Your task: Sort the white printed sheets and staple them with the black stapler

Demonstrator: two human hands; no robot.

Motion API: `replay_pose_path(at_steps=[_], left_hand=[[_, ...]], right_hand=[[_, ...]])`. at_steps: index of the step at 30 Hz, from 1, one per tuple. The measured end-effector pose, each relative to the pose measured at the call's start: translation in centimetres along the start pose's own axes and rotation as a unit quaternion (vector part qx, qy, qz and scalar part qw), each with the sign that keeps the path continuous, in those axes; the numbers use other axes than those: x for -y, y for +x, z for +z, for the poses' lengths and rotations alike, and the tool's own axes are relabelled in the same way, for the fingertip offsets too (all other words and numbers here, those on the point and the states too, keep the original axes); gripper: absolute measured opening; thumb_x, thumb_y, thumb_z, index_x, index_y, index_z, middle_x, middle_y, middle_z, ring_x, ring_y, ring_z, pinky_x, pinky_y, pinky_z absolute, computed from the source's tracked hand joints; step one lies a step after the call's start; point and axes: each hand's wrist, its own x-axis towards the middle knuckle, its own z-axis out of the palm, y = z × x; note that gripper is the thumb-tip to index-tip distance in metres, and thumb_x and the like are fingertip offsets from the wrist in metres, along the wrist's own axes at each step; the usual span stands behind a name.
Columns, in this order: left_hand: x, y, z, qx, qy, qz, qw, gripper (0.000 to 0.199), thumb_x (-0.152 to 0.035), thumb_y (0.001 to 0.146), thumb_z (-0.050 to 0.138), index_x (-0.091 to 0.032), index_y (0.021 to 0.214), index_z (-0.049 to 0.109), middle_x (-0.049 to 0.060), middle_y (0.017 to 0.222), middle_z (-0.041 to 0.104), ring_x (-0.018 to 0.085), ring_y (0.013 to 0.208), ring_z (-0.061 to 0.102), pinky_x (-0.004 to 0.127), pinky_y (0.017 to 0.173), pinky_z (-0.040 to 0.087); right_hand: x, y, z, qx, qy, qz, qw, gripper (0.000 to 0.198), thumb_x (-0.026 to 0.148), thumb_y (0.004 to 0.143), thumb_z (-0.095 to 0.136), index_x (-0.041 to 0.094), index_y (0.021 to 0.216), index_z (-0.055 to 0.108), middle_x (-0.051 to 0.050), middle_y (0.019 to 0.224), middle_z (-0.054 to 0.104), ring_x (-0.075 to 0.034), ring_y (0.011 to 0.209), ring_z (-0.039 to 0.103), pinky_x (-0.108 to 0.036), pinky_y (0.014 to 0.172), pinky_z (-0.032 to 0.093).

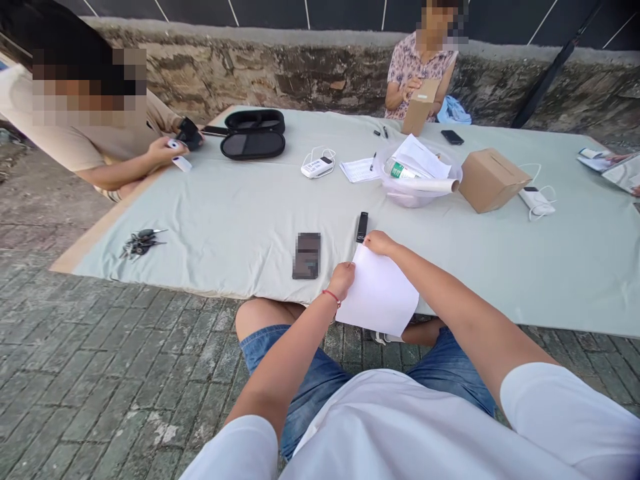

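Observation:
A white sheet of paper (377,290) hangs between my hands, its lower part reaching past the table's front edge. My left hand (343,280), with a red cord on its wrist, is closed on the left side of the sheet. At the upper corner, my right hand (379,243) pinches the same sheet. Just beyond the right hand lies a black stapler-like object (363,227). To the left of my hands a dark phone-shaped item (307,256), partly blurred, rests on the cloth.
A plastic basin (400,198) holds papers and a roll. Near it stand a cardboard box (493,180) and white corded devices (318,165). Keys (141,245) and an open black case (253,135) lie leftward. Two people sit at the table, one holding a box (420,110).

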Motion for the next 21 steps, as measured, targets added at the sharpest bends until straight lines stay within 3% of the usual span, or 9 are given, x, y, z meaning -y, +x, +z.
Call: replay_pose_path(at_steps=[6,15,18,21], left_hand=[[-1.2,3.1,-1.3,0.023,-0.042,-0.033,0.998,0.020,-0.024,0.082,0.054,-0.019,0.063,0.050,0.001,0.056,0.048,0.014,0.054,0.046,0.029,0.055,0.037],[-0.5,5.1,-1.6,0.023,-0.073,-0.043,0.996,0.019,-0.030,0.079,0.059,-0.018,0.066,0.052,-0.001,0.059,0.049,0.013,0.058,0.045,0.027,0.058,0.039],[-0.8,5.1,-1.6,0.023,-0.072,-0.034,0.997,0.022,-0.029,0.080,0.058,-0.019,0.063,0.049,-0.002,0.057,0.044,0.012,0.056,0.039,0.027,0.057,0.036],[-1.1,4.9,-1.6,0.025,-0.063,-0.026,0.997,0.023,-0.025,0.081,0.055,-0.020,0.061,0.045,-0.002,0.057,0.041,0.011,0.054,0.034,0.028,0.056,0.033]], right_hand=[[-0.2,1.8,-1.3,0.012,0.031,0.051,0.998,0.018,0.032,0.085,0.059,0.018,0.084,0.071,-0.007,0.088,0.071,-0.020,0.079,0.064,-0.026,0.070,0.045],[-1.4,3.1,-1.8,0.031,0.075,0.095,0.992,0.015,0.030,0.078,0.065,0.017,0.083,0.072,-0.008,0.084,0.071,-0.021,0.073,0.064,-0.029,0.065,0.048],[-1.2,3.7,-2.2,-0.017,0.044,0.122,0.991,0.020,0.031,0.083,0.059,0.017,0.090,0.071,-0.012,0.092,0.070,-0.028,0.091,0.064,-0.035,0.075,0.049],[-0.3,4.9,-2.5,-0.118,0.045,0.128,0.984,0.039,0.041,0.093,0.040,0.018,0.114,0.063,-0.015,0.117,0.065,-0.034,0.119,0.051,-0.044,0.090,0.046]])
